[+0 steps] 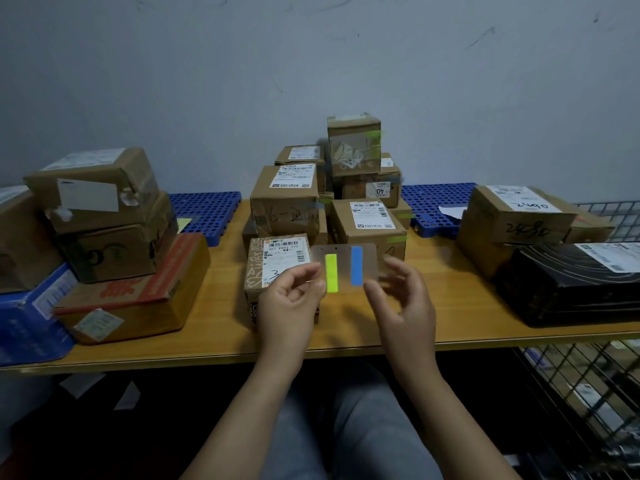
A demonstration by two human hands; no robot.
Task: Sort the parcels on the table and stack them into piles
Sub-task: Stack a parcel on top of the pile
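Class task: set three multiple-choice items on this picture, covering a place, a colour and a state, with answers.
1. The black parcel lies: A. at the table's right end B. at its left end C. on the floor
2. The clear card's strips are: A. red, white B. yellow-green, blue C. orange, black
3. The left hand: A. lies flat B. pinches the card C. lifts a box
Answers: 1A, it sits on the tabletop at the far right; 2B, both colours show plainly; 3B, its thumb presses the card's left edge.

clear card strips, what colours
Yellow-green strip and blue strip on the clear card; head view.
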